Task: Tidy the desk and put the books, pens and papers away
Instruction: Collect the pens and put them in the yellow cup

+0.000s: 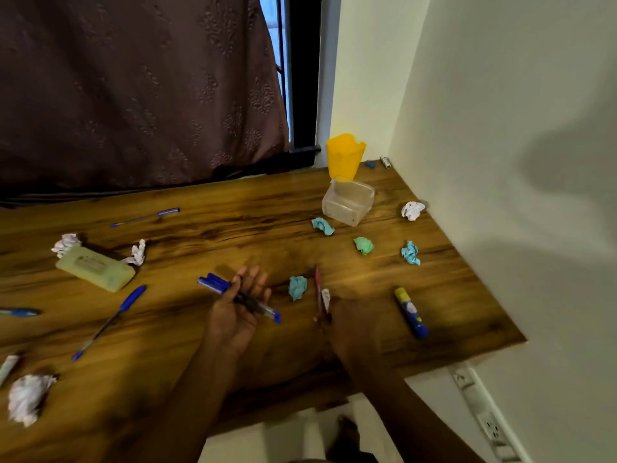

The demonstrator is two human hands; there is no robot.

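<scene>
Head view, left hand [240,305]: palm up, fingers nearly straight and slightly spread; bundle of blue pens [217,284] lies across it, over the desk's [233,212] near middle.
Right hand [347,325]: blurred; my curled fingers pinch the red pen [317,285] by its near end.
Teal paper ball [297,287]: on the desk between my hands.
Yellow cup [345,155]: far right corner, clear box [347,202] just in front.

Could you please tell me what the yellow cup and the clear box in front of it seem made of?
Yellow notched-rim cup: likely plastic, evenly coloured, faintly glowing at the rim. Clear square box: probably thin plastic; wood grain shows through its cloudy walls.
</scene>
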